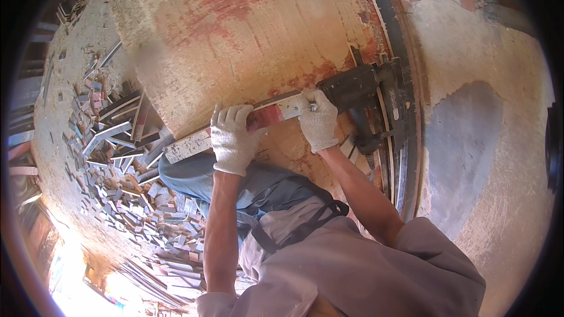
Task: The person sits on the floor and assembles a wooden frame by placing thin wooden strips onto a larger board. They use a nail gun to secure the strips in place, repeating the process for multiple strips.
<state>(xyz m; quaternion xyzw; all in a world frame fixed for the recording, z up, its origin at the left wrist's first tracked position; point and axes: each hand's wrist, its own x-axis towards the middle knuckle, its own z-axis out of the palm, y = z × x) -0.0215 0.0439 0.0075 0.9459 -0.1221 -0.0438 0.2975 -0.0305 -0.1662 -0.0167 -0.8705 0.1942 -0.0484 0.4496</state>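
A long narrow board [290, 106], pale with a red patch, lies slanted across the front of a large stained panel. My left hand [232, 141], in a pale knitted glove, grips the board left of the red patch, its fingers over the far edge. My right hand [319, 122], gloved alike, is closed on the board near its right end, with fingers curled. Just beyond the right hand sits a dark blocky object [351, 88], whose kind I cannot make out. The board's left end [185, 147] reaches over my jeans-clad leg.
The big panel [247, 53] has red stains. Dark strips [395, 105] and a dark tool-like object [369, 144] lie at its right edge. Many wood offcuts [135, 194] cover the floor at left. A plastered surface with a grey patch [464, 141] is at right.
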